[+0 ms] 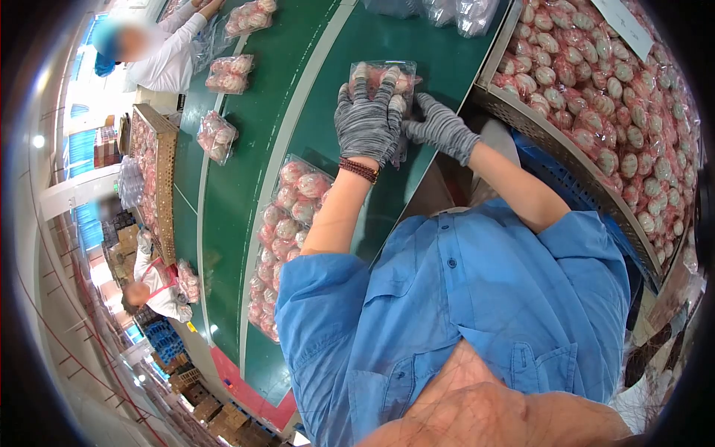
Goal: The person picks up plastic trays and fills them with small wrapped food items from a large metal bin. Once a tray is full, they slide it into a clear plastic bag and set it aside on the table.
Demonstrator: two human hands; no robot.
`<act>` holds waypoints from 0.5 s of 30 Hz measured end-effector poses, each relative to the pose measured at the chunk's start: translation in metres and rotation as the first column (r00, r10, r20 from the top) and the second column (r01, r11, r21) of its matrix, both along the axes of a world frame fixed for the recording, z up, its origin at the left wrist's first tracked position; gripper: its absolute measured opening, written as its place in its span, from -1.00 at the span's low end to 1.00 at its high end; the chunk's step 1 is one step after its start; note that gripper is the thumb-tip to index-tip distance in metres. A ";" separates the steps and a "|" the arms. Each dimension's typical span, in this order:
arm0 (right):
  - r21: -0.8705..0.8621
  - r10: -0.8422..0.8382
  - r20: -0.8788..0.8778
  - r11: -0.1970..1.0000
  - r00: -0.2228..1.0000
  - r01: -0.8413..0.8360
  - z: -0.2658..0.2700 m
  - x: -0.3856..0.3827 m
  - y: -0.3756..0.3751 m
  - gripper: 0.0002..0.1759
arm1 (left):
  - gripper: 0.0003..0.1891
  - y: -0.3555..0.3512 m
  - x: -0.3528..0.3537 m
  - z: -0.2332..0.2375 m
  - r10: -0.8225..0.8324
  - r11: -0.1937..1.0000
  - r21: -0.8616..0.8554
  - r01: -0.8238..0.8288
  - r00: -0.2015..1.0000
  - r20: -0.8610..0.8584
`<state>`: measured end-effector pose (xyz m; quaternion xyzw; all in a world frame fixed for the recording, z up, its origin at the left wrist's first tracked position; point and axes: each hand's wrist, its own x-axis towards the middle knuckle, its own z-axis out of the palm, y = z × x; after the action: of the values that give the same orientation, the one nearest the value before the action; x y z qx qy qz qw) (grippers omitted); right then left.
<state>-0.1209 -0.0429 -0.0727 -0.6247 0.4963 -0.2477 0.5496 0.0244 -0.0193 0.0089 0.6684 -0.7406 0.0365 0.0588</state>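
My left hand, in a grey striped knit glove, lies over a clear plastic pack of red-and-white wrapped round pieces. Its fingers are spread across the pack and bent onto the top, holding it against the green belt. My right hand, gloved the same way, is at the pack's near right side with thumb and fingers apart and nothing between them. Beside my left forearm stand several filled clear packs, grouped along the belt.
A large bin heaped with wrapped pieces stands at the right, a paper sheet on top. Empty clear trays lie at the far edge. Across the green conveyor, people work beside another bin and filled packs.
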 end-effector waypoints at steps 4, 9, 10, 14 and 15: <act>0.009 -0.086 0.117 0.996 0.989 0.085 -0.007 0.011 0.004 -0.41 | -0.21 -0.001 -0.006 0.004 0.158 0.987 0.018 -0.158 0.985 -0.063; -0.012 -0.292 0.332 0.949 0.897 0.314 -0.023 0.027 0.032 -0.42 | -0.10 -0.004 -0.002 0.014 0.069 0.990 0.136 -0.047 0.985 -0.161; 0.063 -0.272 0.237 0.962 0.933 0.265 -0.030 0.023 0.043 -0.41 | -0.12 -0.004 0.002 0.015 -0.036 0.989 0.138 0.057 0.988 -0.150; 0.426 -0.067 0.350 0.900 0.935 -0.095 0.014 -0.048 0.056 -0.57 | -0.18 0.002 0.005 0.028 -0.334 0.921 0.194 0.337 0.941 -0.051; 0.272 -0.053 0.339 0.961 0.939 -0.044 0.001 -0.065 0.045 -0.67 | -0.17 0.002 0.005 0.028 -0.369 0.914 0.178 0.365 0.929 -0.010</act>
<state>-0.1857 0.0024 -0.0713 -0.4882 0.4240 -0.2825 0.7085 0.0298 -0.0174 0.0372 0.5197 -0.8537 -0.0332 -0.0038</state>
